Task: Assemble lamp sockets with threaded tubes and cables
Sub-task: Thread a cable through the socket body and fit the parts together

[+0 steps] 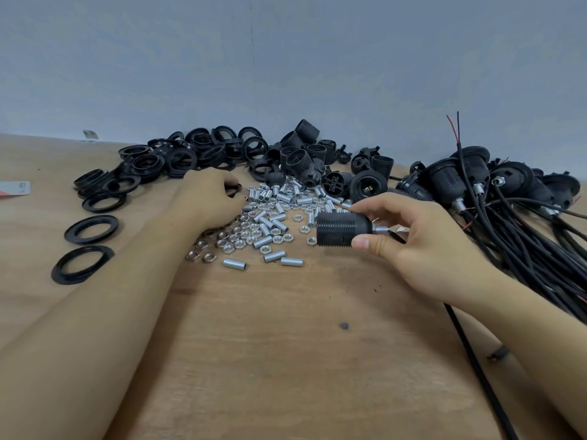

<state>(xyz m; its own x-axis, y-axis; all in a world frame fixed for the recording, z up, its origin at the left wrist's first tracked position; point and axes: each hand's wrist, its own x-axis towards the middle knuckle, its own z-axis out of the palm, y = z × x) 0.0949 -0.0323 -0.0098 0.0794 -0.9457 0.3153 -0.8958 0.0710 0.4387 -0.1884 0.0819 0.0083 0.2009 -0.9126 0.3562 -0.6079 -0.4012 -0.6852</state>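
Head view: my right hand (422,242) holds a black lamp socket (343,229) sideways above the wooden table (286,344), thumb under it and fingers curled over its right end, where a metal tube (380,230) and cable (476,369) come out. My left hand (208,198), fingers curled down, rests on the pile of nuts (241,231); whether it pinches one, I cannot tell.

Left hand (209,198) fingertips hidden among the nuts (241,233)

Near middle: bare table (286,360), open passage.
Far: black rings (190,150), sockets (305,154) block.
Centre: tubes and nuts (270,217) scattered.
Right: cable bundle (524,242) blocks.
Left: loose rings (91,229).
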